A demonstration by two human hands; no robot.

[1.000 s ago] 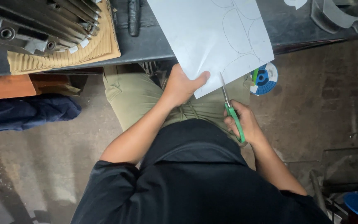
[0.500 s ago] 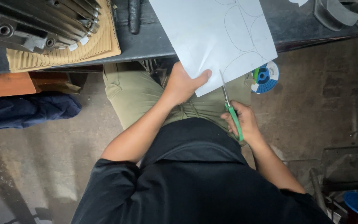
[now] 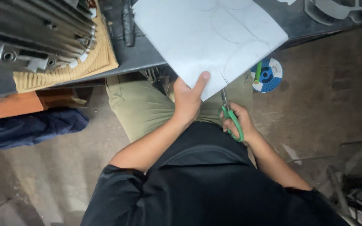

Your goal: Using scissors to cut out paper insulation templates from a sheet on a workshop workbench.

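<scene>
Dim, flat indoor light falls from above, brightest on the large pale grey paper sheet, which looks slightly washed out. The rough brown concrete floor stays murky, and the person's black shirt loses detail (almost pure shadow). Shadows are soft. Edges look mildly stretched and a little smeared.

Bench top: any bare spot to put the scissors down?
Little. A dark strip of bench shows between the ribbed mat and the paper, but a black tool lies in it. Left is crowded by metal parts. The floor right of the blue disc is barer.
</scene>
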